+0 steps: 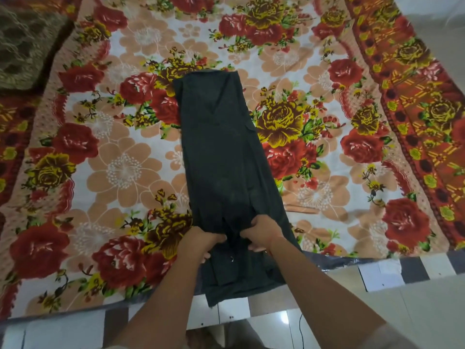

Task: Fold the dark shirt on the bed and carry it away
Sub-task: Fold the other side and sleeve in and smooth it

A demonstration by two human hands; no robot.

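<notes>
- Both the left hand (202, 242) and the right hand (264, 235) clutch the shirt (221, 152), side by side, at its near part.
- Shirt: narrow strip mid-bed (120, 170), near end overhanging the edge.
- Brown blanket (25, 39) far left, well apart.

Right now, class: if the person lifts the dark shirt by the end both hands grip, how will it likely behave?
Probably floppy: the dark shirt droops over the bed edge. Likely light: the left hand and right hand bunch it. The long folds may open.
</notes>
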